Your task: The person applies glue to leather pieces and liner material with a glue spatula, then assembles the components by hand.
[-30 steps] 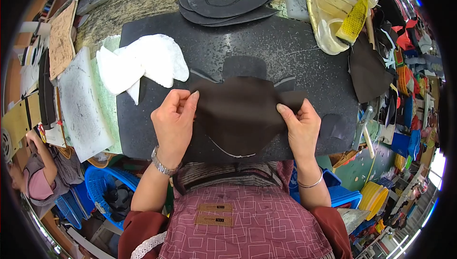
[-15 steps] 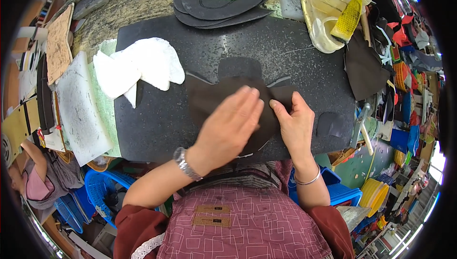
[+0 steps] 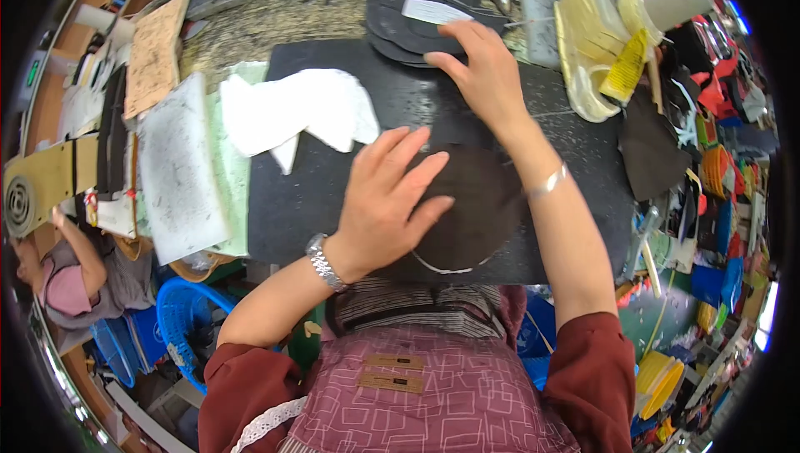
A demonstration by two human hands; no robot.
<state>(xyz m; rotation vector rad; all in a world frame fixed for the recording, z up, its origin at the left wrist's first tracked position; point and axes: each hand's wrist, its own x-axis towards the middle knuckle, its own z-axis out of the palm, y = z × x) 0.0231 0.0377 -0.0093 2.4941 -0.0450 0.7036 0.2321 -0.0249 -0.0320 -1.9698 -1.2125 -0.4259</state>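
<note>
On the black work mat in front of me lies a dark brown material piece with a rounded near end. My left hand rests at its left side, fingers spread and nothing held. At the far side of the mat is a stack of black flat cut pieces, with a white patch on top. Over the near right part of this stack is my right hand, its thumb and fingers apart; I cannot tell whether it touches the stack.
White cut pieces lie on the mat's left. Beyond them is a smudged white slab. A translucent, yellowed container stands at the back right, near a dark hanging piece. Blue baskets stand below left; another person is at far left.
My right hand has left the brown piece and moved away from me to the black stack. My left hand has shifted to the brown piece's left side, fingers spreading. The view has shifted slightly.
</note>
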